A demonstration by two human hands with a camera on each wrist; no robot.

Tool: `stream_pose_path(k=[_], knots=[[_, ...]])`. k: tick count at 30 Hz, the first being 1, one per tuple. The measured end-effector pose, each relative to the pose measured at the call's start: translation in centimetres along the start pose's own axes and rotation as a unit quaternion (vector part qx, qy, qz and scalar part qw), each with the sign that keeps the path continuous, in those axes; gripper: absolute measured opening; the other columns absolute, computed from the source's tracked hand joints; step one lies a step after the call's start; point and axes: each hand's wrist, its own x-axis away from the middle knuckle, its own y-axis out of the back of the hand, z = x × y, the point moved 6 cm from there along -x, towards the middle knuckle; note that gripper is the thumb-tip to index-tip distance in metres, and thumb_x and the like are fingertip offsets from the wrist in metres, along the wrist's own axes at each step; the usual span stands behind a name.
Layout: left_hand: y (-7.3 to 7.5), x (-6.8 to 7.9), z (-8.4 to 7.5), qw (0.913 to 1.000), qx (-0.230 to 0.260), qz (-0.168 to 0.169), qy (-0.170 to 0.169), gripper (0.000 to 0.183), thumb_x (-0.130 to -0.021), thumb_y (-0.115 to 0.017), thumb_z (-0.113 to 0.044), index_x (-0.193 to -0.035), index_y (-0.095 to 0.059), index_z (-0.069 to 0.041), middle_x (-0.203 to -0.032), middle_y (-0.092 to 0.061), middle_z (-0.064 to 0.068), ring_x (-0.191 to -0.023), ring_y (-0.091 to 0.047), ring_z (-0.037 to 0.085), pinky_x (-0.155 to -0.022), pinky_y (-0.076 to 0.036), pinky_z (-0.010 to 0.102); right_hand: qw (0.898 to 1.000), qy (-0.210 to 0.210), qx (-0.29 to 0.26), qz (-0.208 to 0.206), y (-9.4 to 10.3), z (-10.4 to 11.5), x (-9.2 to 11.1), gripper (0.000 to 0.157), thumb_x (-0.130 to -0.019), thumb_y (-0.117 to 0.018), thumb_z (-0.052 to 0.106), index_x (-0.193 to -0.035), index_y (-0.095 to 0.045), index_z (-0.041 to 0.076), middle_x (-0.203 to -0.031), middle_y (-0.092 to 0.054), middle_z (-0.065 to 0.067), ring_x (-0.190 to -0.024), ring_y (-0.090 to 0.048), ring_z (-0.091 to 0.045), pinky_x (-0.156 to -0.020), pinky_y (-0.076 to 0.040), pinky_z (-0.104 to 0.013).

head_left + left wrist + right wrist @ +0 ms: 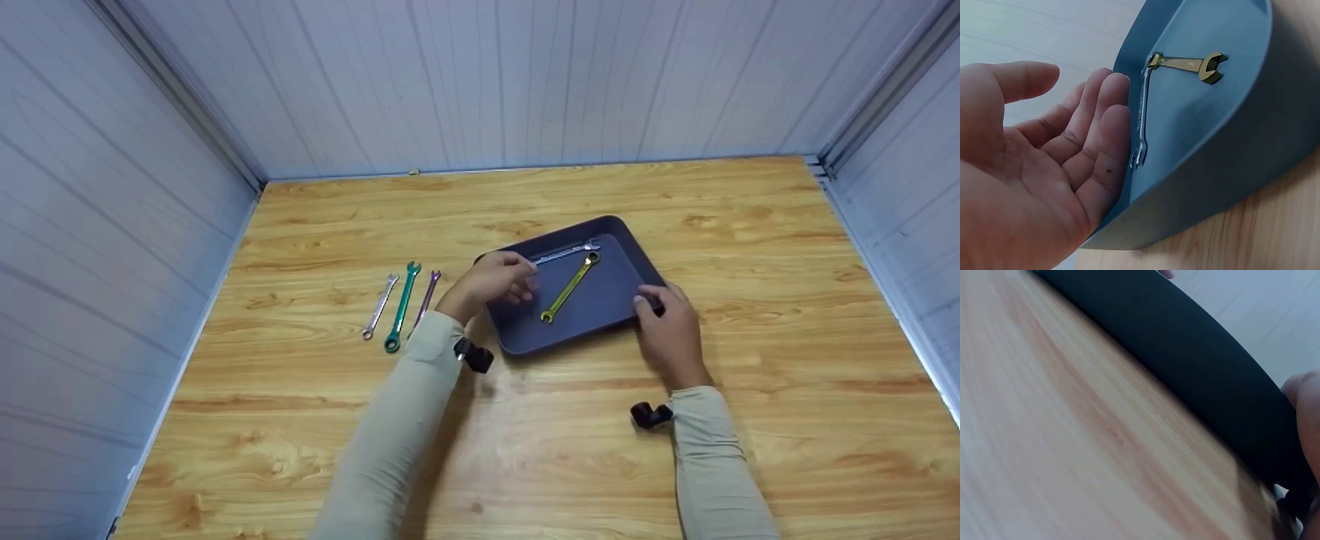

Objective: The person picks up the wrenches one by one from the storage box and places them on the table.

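A dark grey rectangular tray [622,292] lies on the table, holding a yellow-green wrench [571,288] and a silver wrench [564,253] near its back wall. Over the tray's left side is my left hand [496,281]. In the left wrist view its thumb stands apart from loosely bent fingers [1113,132], with nothing between them; they are close to the silver wrench [1143,112], and whether they touch the tray wall I cannot tell. My right hand [671,330] grips the tray's front right corner, thumb on the rim. Only part of that hand shows in the right wrist view, beside the tray's outer wall [1185,354].
Left of the tray lie a silver wrench [380,306], a green wrench [403,306] and a purple wrench [428,294], the last partly hidden by my left arm. Panelled walls [525,82] enclose the wooden table [570,450] at the back and sides.
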Motion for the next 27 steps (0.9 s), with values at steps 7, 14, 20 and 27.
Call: stream_pose_path(k=[7,14,20,27], knots=[[-0.6,-0.6,-0.4,1.0000,0.006,0.000,0.003,0.034,-0.100,-0.058,-0.019,-0.122,-0.062,0.007,-0.091,-0.067,0.008,-0.078,-0.067,0.019,-0.071,-0.055,0.030,1.000,0.004,0.001,-0.004,0.0,-0.1,0.2,0.040,-0.101,-0.058,0.035,-0.128,-0.066,0.007,-0.150,-0.044,-0.016,-0.142,-0.035,-0.035,-0.116,-0.026,-0.049],[-1.1,-1.6,-0.3,0.9997,0.019,0.007,0.010,0.033,-0.099,-0.060,-0.017,-0.120,-0.061,0.009,-0.090,-0.067,0.009,-0.076,-0.066,0.019,-0.069,-0.053,0.029,1.000,0.013,-0.001,-0.007,0.1,0.1,0.2,0.040,-0.101,-0.057,0.035,-0.128,-0.067,0.006,-0.148,-0.046,-0.016,-0.140,-0.037,-0.035,-0.116,-0.027,-0.050],[-1.3,-2.5,0.1,0.9993,0.026,0.002,0.026,0.032,-0.099,-0.060,-0.016,-0.119,-0.061,0.009,-0.088,-0.067,0.009,-0.075,-0.066,0.019,-0.070,-0.054,0.031,1.000,0.003,-0.002,0.000,-0.1,-0.1,0.4,0.041,-0.101,-0.057,0.036,-0.129,-0.066,0.007,-0.150,-0.044,-0.016,-0.141,-0.036,-0.035,-0.116,-0.026,-0.050],[-1.9,-3.1,0.4,0.9984,0.041,0.000,0.040,0.024,-0.099,-0.060,-0.015,-0.111,-0.064,0.006,-0.085,-0.068,0.008,-0.072,-0.066,0.018,-0.069,-0.053,0.031,1.000,0.000,0.002,0.001,-0.1,-0.1,0.5,0.042,-0.101,-0.057,0.037,-0.129,-0.066,0.007,-0.152,-0.042,-0.017,-0.142,-0.034,-0.036,-0.117,-0.025,-0.051]])
